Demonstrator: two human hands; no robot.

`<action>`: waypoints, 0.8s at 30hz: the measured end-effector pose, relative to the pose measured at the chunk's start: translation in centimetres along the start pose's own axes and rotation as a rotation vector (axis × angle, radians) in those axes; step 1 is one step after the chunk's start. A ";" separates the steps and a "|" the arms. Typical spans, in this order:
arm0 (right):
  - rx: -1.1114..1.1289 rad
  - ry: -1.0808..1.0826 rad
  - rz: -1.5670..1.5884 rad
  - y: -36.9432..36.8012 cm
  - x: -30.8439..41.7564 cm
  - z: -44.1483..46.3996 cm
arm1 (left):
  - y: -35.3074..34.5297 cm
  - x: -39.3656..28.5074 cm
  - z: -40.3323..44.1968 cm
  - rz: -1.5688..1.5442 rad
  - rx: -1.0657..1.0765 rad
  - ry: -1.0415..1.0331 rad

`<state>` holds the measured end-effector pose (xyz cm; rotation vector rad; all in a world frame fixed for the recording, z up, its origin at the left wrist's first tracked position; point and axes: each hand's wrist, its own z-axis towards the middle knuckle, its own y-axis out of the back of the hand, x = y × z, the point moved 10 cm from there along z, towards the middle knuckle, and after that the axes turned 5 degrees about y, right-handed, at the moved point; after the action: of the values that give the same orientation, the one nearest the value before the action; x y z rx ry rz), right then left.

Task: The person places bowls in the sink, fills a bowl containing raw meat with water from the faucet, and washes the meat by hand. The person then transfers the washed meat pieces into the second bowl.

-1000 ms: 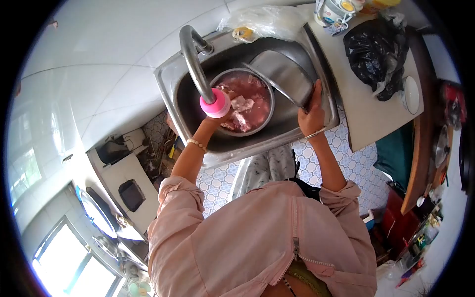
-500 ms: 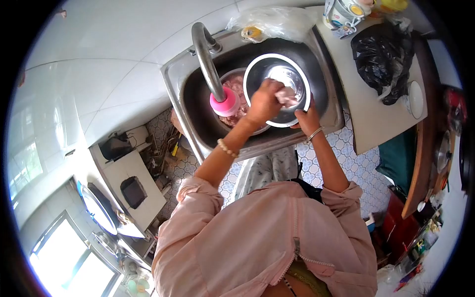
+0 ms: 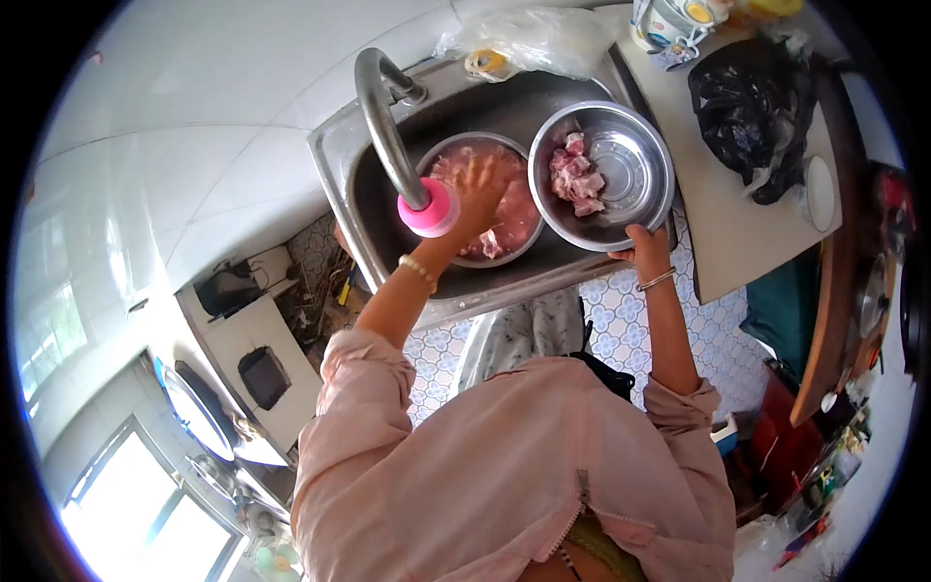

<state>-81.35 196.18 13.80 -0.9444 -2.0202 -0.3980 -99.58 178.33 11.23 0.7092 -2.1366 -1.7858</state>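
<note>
My left hand (image 3: pixel 480 199), with a beaded bracelet at its wrist, reaches into a metal bowl (image 3: pixel 536 233) in the sink. Its fingers are spread over raw meat pieces (image 3: pixel 492 242) lying in pinkish water. My right hand (image 3: pixel 648 252) grips the near rim of a second metal bowl (image 3: pixel 628 109), holding it tilted over the sink's right side. Several chunks of raw meat (image 3: pixel 577 175) sit at the left inside this second bowl. Part of the first bowl is hidden behind my left hand and the tap.
A curved tap (image 3: pixel 373 97) with a pink nozzle (image 3: pixel 429 208) hangs over the left of the steel sink (image 3: pixel 335 184). Clear plastic wrap (image 3: pixel 543 44) lies behind the sink. On the right counter (image 3: pixel 713 257) are a black plastic bag (image 3: pixel 747 112) and a white bowl (image 3: pixel 819 194).
My left hand has left the second bowl, where meat chunks now lie, and moved left into the bowl in the sink. My right hand has shifted the second bowl right.
</note>
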 end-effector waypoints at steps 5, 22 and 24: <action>-0.007 0.025 0.009 0.7 0.4 -0.5 | -6.4 0.1 3.4 0.055 0.291 0.013; 0.070 0.003 0.103 0.5 -1.0 -0.9 | -10.6 3.8 5.2 -0.697 0.380 0.191; 0.067 -0.009 0.106 0.5 -1.2 -0.9 | -10.6 4.0 4.5 -0.673 0.277 0.225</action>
<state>-80.07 195.40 13.39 -1.0085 -1.9695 -0.2665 -103.11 178.75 -0.47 1.7770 -2.1538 -1.5669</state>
